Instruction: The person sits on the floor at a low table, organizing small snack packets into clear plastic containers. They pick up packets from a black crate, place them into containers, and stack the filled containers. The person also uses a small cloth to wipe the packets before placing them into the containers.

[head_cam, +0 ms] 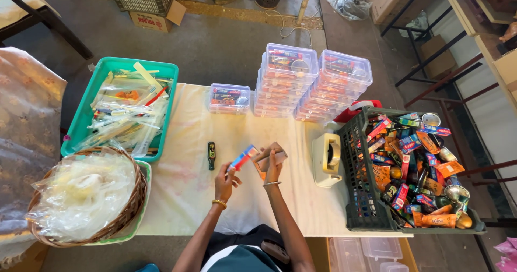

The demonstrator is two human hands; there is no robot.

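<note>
Left hand [225, 181] pinches a small red-and-blue packet [243, 157], its long axis slanting up toward the right hand [271, 161], which grips a brownish packet [276, 154] just beside it, above the desk [183, 196].

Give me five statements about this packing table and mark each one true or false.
1. The left hand holds a small red and blue packet. True.
2. The dark crate of mixed packets stands to the person's left. False: it stands at the right end of the table; the green tray and wicker basket are on the left.
3. Clear lidded boxes are stacked at the far side of the table. True.
4. The tape dispenser sits inside the green tray. False: it rests on the table beside the crate.
5. The right hand is empty. False: it holds a small brownish item.
</note>
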